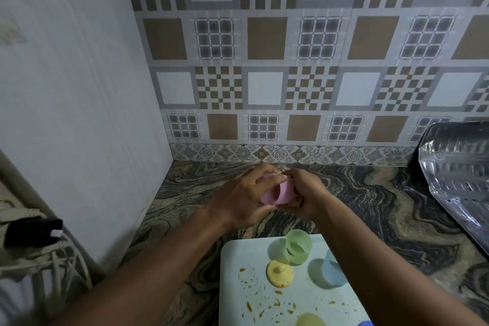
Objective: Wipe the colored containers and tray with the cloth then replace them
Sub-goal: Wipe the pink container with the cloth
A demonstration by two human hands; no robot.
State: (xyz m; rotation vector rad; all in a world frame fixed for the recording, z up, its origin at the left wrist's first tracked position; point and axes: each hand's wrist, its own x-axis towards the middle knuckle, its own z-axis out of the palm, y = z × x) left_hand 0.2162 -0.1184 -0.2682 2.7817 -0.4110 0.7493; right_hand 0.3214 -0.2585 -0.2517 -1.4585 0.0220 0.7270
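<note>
At the far left a black object [33,231] lies among pale cords, beside a plain white panel [79,87] that stands against the left end of the counter [370,206], whose surface is dark with swirling marble veins. Behind the counter rises a tiled wall [264,61] patterned in brown, grey and white squares. Above the middle of the counter, clear of its surface, the two hands meet around a pink container [277,193] turned on its side. The left hand [238,194] wraps it from the left, fingers curled over the top and thumb underneath. The right hand [304,193] clasps its other end, fingers bent round it. The picture is blurred here, and I cannot tell whether anything more is pinched against the pink container. Nearer, under the right forearm, a pale tray [238,259] rests on the counter, spotted with orange flecks and smears. On its far part stands a translucent green container [299,250], with a round yellow lid [279,272] just beside it on the near left. To the right of these stands a blue container [332,270], partly hidden by the forearm. Another yellow round piece [311,320] shows at the tray's near edge. At the far right a shiny, crinkled metallic sheet [460,167] lies along the counter's right side.
</note>
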